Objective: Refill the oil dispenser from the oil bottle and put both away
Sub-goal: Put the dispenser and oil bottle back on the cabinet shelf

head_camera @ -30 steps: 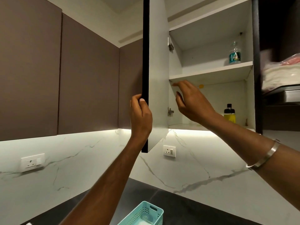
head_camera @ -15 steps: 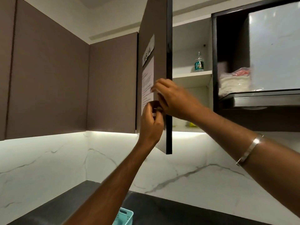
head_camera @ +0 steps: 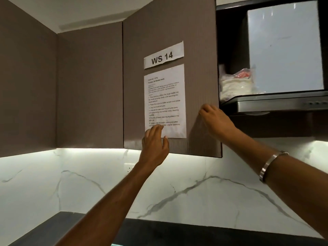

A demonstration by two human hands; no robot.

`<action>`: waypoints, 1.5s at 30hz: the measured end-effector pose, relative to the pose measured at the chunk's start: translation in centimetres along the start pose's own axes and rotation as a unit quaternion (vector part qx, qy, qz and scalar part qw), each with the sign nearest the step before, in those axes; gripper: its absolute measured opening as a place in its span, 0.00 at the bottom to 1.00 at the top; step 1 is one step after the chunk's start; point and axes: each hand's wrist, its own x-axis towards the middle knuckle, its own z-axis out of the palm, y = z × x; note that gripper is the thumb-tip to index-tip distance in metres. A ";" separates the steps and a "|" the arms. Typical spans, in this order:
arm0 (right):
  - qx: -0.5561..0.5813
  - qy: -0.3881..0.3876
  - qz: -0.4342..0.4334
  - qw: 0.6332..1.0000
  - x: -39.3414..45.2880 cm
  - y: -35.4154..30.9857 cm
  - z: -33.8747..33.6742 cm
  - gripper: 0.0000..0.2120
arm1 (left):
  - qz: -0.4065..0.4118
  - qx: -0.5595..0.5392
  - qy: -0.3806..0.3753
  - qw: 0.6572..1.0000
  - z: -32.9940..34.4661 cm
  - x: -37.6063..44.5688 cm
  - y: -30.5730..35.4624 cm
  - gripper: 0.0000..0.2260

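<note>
Marble-veined backsplash (head_camera: pixel 177 189) fills the lower half of the view, with a dark counter (head_camera: pixel 159 233) running along the bottom edge at 6 o'clock. Above it hang brown wall cabinets; the cabinet door (head_camera: pixel 198 68) at centre looks shut or all but shut, flush with its neighbour at 9 o'clock. At 2 o'clock sits a chimney hood (head_camera: pixel 276 103) with a plastic bag (head_camera: pixel 236 82) on the dark shelf above it. Taped to the door are an instruction sheet (head_camera: pixel 165 102) and, at 12 o'clock from it, a "WS 14" label (head_camera: pixel 163 56).

The left hand (head_camera: pixel 155 146) rests flat against the door's lower part, its grip spread, fingertips on the sheet's bottom edge. The right hand (head_camera: pixel 214 119) presses near the door's right edge with loosely bent fingers, holding nothing.

Neither the oil dispenser nor the oil bottle is in view; I judge both are stowed behind this door. With the door closing, the task looks essentially finished.
</note>
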 end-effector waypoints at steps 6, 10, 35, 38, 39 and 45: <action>-0.036 -0.001 0.063 0.997 1.8 0.3 3.9 0.20 | 0.040 0.064 -0.030 0.997 3.2 4.0 -4.2 0.22; -0.036 -0.053 0.106 0.992 2.7 0.7 5.6 0.23 | 0.057 0.065 -0.038 0.996 5.0 6.0 -5.8 0.21; 0.068 -0.157 0.199 0.965 6.2 2.8 11.7 0.35 | 0.049 0.114 -0.048 0.991 9.2 8.5 -9.1 0.22; 0.076 -0.160 0.197 0.964 6.0 3.0 11.7 0.36 | 0.049 0.112 -0.049 0.991 9.2 8.6 -8.6 0.22; 0.081 -0.158 0.194 0.965 5.9 3.2 11.8 0.37 | 0.051 0.108 -0.048 0.992 9.2 8.7 -8.5 0.22; 0.097 -0.158 0.181 0.966 5.2 3.5 12.2 0.33 | 0.059 0.106 -0.044 0.992 9.2 8.9 -7.5 0.22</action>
